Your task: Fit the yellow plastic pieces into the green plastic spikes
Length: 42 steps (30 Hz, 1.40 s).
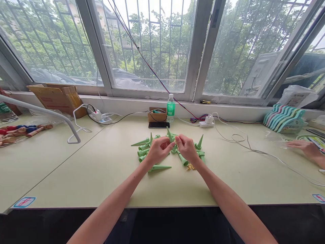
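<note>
My left hand (159,148) is closed around a green plastic cone-shaped spike (169,135), its tip pointing up. Close beside it, my right hand (187,147) has thumb and fingers pinched together at the spike's side; what they hold, if anything, is hidden. More green spikes lie around both hands: a group (142,152) to the left, one spike (162,167) lying flat in front of my left hand, and an upright one (200,142) to the right. Small yellow pieces (190,167) lie below my right hand.
Behind the spikes are a black phone (158,125), a small cardboard box (153,117) and a green-labelled bottle (171,110). White cables (247,144) cross the table's right side. Another person's hand (306,148) rests at far right, near turquoise racks (283,118). Wooden-handled items (22,131) lie far left.
</note>
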Motion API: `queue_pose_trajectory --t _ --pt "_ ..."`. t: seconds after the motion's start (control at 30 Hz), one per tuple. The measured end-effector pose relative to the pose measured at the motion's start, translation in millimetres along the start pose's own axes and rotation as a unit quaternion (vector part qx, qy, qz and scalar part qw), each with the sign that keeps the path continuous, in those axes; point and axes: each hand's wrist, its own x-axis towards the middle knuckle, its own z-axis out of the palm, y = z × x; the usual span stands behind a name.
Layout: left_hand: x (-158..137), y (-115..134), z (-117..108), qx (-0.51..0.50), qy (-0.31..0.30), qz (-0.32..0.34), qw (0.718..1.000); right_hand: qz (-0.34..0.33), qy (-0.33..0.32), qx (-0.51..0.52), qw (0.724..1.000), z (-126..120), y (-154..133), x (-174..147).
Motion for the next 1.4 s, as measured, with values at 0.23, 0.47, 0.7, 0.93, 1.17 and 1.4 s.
queue_pose_trajectory --t 0.23,0.47,0.7,0.93,1.17,1.4 --pt "-1.6 -7.4 1.6 0.063 0.011 0.051 0.997 -0.008 0.019 -0.011 1.0 -0.3 -2.4 1.6" --pt "-4.6 -14.2 4.3 0.113 0.012 0.094 0.989 -0.004 0.027 -0.017 0.999 0.1 -3.8 2.0" --pt "-6.2 -17.6 5.5 0.123 0.008 0.125 0.984 0.004 0.038 -0.011 0.999 1.0 -3.1 2.4" --pt "-5.6 -12.8 8.4 0.125 0.027 0.067 0.989 0.004 0.062 -0.016 0.998 2.0 -4.1 1.5" --pt "-2.8 -4.3 10.6 0.023 0.051 -0.012 0.998 0.005 0.073 -0.015 0.997 3.3 -3.5 0.7" --pt "-0.5 -0.5 8.5 -0.11 0.054 -0.117 0.986 -0.001 0.073 0.009 0.997 3.6 0.8 -0.4"
